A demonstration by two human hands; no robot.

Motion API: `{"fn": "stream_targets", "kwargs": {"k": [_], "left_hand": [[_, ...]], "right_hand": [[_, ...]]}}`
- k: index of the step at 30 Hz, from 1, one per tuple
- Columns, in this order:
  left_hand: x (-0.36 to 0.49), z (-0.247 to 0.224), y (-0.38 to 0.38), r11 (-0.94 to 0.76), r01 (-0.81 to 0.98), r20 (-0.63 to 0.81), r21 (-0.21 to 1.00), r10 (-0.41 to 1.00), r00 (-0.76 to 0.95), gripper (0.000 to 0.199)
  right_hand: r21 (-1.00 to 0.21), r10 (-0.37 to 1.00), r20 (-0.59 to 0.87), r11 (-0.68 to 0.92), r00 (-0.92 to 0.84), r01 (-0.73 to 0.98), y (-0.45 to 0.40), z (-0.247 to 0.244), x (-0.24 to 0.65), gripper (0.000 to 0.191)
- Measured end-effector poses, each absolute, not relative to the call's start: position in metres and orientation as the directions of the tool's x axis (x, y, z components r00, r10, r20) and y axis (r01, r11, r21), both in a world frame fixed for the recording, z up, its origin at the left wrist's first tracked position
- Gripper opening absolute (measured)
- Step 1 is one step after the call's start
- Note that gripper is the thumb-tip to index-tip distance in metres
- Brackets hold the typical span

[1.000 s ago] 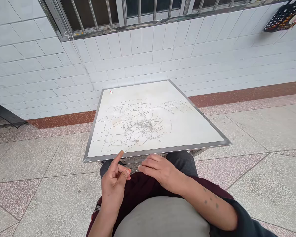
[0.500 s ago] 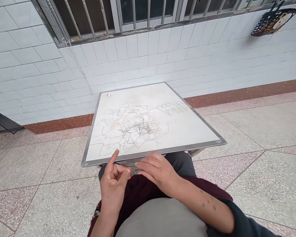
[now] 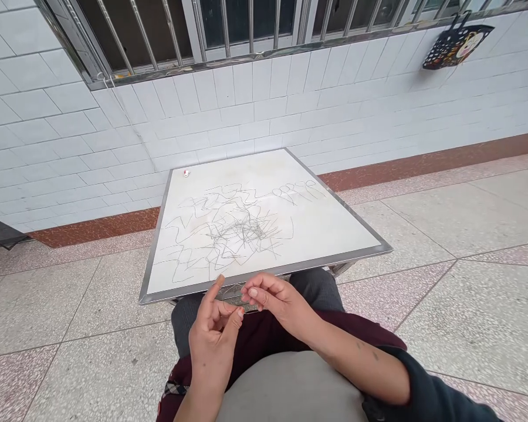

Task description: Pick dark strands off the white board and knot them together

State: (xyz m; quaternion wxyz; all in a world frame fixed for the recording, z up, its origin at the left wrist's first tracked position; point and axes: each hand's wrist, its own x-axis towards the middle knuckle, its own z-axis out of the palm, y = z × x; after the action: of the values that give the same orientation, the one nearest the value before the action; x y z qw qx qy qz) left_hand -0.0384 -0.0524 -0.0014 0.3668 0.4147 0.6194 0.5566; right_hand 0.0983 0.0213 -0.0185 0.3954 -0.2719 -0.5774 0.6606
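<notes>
My left hand (image 3: 217,331) is raised over my lap, index finger pointing up, thumb and middle finger pinched on a thin bent wire (image 3: 232,294). The fingertips of my right hand (image 3: 275,300) pinch the other side of the same wire, right beside the left hand. Both hands hover just in front of the near edge of a small white table (image 3: 334,231) with a metal rim. A tangle of thin zigzag wires (image 3: 235,225) lies spread across the tabletop.
A tiny red and white object (image 3: 185,173) sits at the table's far left corner. Behind the table rises a white tiled wall with a barred window (image 3: 229,23). A black basket (image 3: 455,44) hangs at the upper right. Speckled floor tiles surround the table.
My right hand has lifted from my lap and closed its fingertips on the wire next to my left hand. The view has shifted slightly right and down.
</notes>
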Motion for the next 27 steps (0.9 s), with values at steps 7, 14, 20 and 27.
{"fn": "stream_targets", "kwargs": {"k": [7, 14, 20, 27], "left_hand": [[-0.037, -0.005, -0.052, 0.058, 0.028, -0.045, 0.998, 0.938, -0.342, 0.057], [-0.034, -0.004, -0.051, 0.090, -0.048, -0.100, 0.995, 0.943, -0.319, 0.054], [-0.035, -0.003, -0.051, 0.087, -0.060, -0.102, 0.994, 0.945, -0.311, 0.054], [-0.035, -0.008, -0.051, 0.101, -0.018, -0.102, 0.995, 0.948, -0.301, 0.055]], "right_hand": [[-0.954, 0.818, 0.054, -0.127, -0.572, -0.271, 0.020, -0.015, 0.098, 0.021], [-0.932, 0.808, 0.056, -0.168, -0.586, -0.321, 0.020, -0.022, 0.096, 0.020], [-0.921, 0.814, 0.073, -0.167, -0.576, -0.352, 0.021, -0.028, 0.096, 0.022], [-0.915, 0.823, 0.088, -0.155, -0.561, -0.372, 0.023, -0.034, 0.098, 0.020]]}}
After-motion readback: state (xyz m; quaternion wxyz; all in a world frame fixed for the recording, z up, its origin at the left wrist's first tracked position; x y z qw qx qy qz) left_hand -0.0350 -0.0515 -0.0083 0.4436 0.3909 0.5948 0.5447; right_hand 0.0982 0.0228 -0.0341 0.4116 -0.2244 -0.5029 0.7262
